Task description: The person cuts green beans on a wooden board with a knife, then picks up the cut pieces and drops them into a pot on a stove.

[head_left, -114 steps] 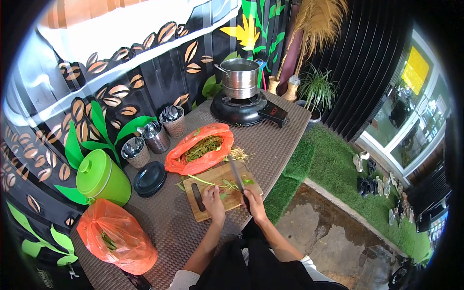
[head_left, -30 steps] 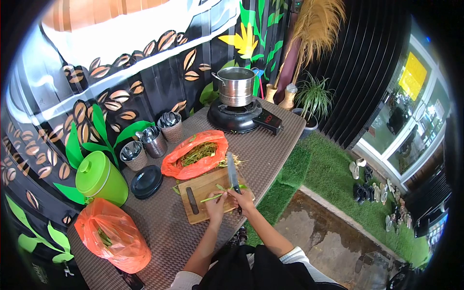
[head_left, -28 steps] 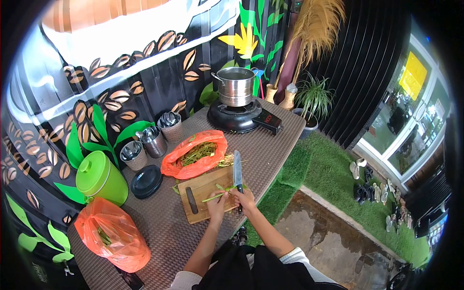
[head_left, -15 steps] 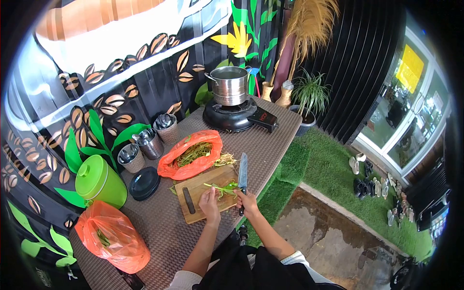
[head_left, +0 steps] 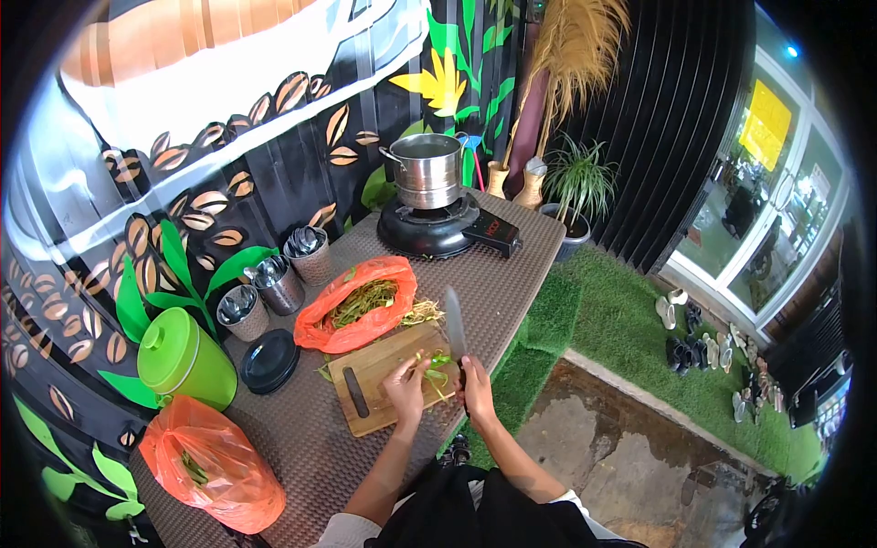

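Note:
My left hand (head_left: 405, 391) is pinched on some green vegetable stalks (head_left: 438, 363) over the wooden cutting board (head_left: 373, 370). In my right hand (head_left: 475, 393) is a kitchen knife (head_left: 455, 320), gripped by its dark handle with the blade pointing up and away from me. The stalks hang between my two hands, close to the knife. Just beyond the board sits an open orange plastic bag (head_left: 315, 321) full of green stalks. Pale, trimmed-looking stalks (head_left: 422, 313) lie at the bag's right side.
A metal pot (head_left: 429, 173) stands on a black portable stove (head_left: 425, 230) at the table's far end. Along the wall are cutlery holders (head_left: 279, 285), black plates (head_left: 269, 362) and a green lidded container (head_left: 187, 361). Another orange bag (head_left: 219, 470) sits at near left.
My right hand has shifted slightly right and lower, and the knife has tilted a little. My left hand has moved slightly right, and the stalks now hang downward between my hands.

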A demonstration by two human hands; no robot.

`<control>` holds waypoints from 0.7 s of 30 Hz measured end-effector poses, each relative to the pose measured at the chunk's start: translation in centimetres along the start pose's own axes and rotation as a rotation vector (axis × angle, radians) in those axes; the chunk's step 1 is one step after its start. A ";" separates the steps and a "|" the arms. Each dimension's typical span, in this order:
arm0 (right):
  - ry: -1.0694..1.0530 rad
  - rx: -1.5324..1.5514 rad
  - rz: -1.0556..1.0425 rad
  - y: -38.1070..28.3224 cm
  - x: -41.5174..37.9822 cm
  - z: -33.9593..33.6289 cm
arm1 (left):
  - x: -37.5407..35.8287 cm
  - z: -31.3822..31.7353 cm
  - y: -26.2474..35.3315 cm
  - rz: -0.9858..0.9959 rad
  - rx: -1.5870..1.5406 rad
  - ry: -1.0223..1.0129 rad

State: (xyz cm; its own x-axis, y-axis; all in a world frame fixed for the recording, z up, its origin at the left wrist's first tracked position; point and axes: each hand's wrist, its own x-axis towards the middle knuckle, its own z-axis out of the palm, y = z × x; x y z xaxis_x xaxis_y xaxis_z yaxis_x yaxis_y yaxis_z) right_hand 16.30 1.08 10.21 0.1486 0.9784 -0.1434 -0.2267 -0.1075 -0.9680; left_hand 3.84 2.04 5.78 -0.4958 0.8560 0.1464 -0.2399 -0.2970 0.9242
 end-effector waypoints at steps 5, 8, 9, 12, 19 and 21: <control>-0.324 -0.043 0.019 -3.3 -1.2 0.4 | 0.1 0.1 0.5 -0.004 0.029 -0.070; -0.351 -0.078 -0.017 -3.4 -1.4 0.6 | -0.1 0.4 1.3 0.146 -0.018 -0.122; -0.344 -0.078 -0.005 -3.5 -1.4 0.7 | -0.1 0.3 1.5 0.178 0.056 -0.109; -0.335 -0.090 -0.008 -3.6 -1.7 0.9 | 0.3 -0.2 2.0 0.231 0.178 -0.116; -0.375 -0.133 -0.042 -3.2 -2.1 0.5 | -0.5 -0.2 2.2 0.300 0.272 -0.124; -0.386 -0.103 -0.020 -3.1 -2.1 0.3 | -0.6 -0.2 2.3 0.305 0.277 -0.126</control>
State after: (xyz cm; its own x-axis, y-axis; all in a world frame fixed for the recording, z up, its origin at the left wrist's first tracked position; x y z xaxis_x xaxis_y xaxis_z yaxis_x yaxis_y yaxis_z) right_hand 16.38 -0.62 13.59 -0.2255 0.9727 -0.0552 -0.1264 -0.0854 -0.9883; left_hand 3.42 0.82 7.72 -0.3992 0.7970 0.4533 0.1434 -0.4341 0.8894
